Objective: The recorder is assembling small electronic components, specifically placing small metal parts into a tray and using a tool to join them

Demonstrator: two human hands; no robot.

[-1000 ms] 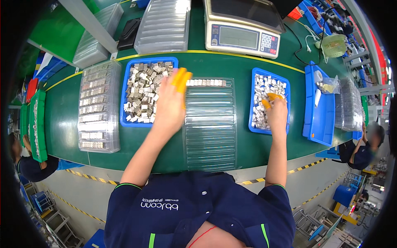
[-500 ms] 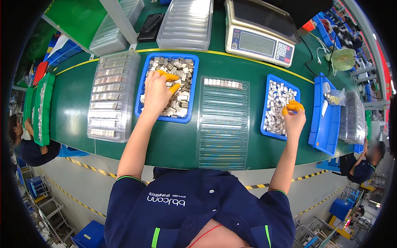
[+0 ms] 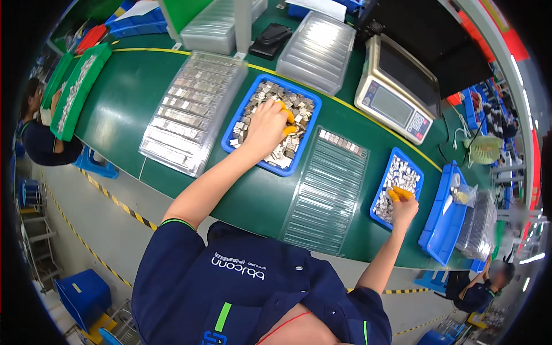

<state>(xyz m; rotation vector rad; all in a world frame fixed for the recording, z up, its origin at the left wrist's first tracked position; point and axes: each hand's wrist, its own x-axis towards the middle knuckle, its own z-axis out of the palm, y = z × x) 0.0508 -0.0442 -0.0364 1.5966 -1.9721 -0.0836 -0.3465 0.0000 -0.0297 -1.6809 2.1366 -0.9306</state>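
Observation:
My left hand (image 3: 268, 127) reaches into a blue tray (image 3: 232, 125) heaped with small silvery metal shells (image 3: 280, 156). Yellow covers sit on its thumb and fingertips, which stay a little apart over the shells. At a smaller blue tray (image 3: 372, 208) on the right, my right hand (image 3: 406, 209) has its yellow-covered fingertips pinched together among small white-and-silver parts (image 3: 404, 172). Whatever lies between those tips is too small to make out. Between the two trays lies a clear slotted plastic tray (image 3: 326, 195), with one row of metal parts (image 3: 342, 142) in its far slot.
Left of my left hand stands a stack of clear trays (image 3: 192, 112) filled with metal parts. Beyond are stacked clear trays (image 3: 318, 52), a black case (image 3: 270, 41) and a weighing scale (image 3: 397, 99). A blue bin (image 3: 443, 215) stands far right. Co-workers sit at both sides.
My view has tilted, so the bench now slants down to the right. Both hands remain at their trays; the left thumb and fingertips have drawn closer together, and the right fingertips are pinched.

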